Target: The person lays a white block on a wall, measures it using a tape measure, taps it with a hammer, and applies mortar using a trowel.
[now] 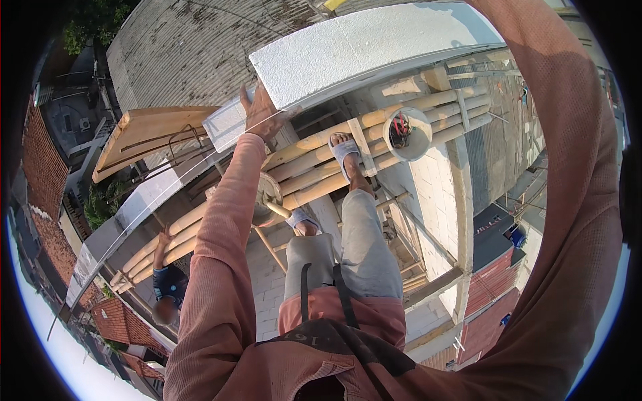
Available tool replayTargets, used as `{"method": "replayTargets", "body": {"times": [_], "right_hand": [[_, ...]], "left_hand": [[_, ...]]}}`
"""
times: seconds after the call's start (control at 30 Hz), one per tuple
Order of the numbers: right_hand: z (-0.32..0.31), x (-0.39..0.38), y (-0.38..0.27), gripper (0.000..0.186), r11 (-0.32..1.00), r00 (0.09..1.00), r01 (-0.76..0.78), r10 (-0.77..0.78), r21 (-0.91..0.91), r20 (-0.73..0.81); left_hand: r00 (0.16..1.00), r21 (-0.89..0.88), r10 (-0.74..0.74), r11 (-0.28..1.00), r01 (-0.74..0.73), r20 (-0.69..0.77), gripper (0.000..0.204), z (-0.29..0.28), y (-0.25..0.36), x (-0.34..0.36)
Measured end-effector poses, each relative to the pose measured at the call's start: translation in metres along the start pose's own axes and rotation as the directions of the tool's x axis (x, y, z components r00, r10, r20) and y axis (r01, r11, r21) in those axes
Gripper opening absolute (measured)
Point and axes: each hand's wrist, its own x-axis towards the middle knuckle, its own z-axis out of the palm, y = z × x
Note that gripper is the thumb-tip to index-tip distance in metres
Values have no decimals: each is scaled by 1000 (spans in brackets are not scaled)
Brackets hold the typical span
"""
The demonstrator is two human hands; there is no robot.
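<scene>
A white aerated concrete block (374,47) with a rough face lies lengthwise across the top of the view. My left hand (263,115) is against its left end, fingers stretched out and spread. Beside that hand, a lower white block (224,125) forms part of the wall top. A thin white string (167,190) runs past my left wrist along the wall. My right arm (568,100) reaches up over the block's right side, and the hand lies beyond the upper edge. Below my left forearm is a mortar bucket (269,190) with a wooden-handled tool (278,209).
My sandalled feet stand on bamboo scaffold poles (307,170) high above ground. A pale bucket (420,137) holding red-handled tools sits on them at right. Another person (170,284) is below left, a hand on the poles. A wooden board (144,137) leans near a corrugated roof (194,47).
</scene>
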Motion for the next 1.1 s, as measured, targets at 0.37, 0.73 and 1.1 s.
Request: {"method": "replayTargets", "body": {"times": [0.37, 0.73, 1.1], "right_hand": [[4, -31, 31, 27, 997, 991, -71, 68, -21, -117], [22, -133, 149, 27, 903, 865, -422, 375, -80, -333], [70, -156, 178, 27, 788, 822, -467, 220, -401, -525]], "left_hand": [[999, -425, -1, 905, 19, 43, 84, 23, -21, -1], [983, -81, 12, 997, 3, 185, 62, -2, -1, 0], [997, -32, 46, 999, -44, 63, 66, 28, -17, -6]]}}
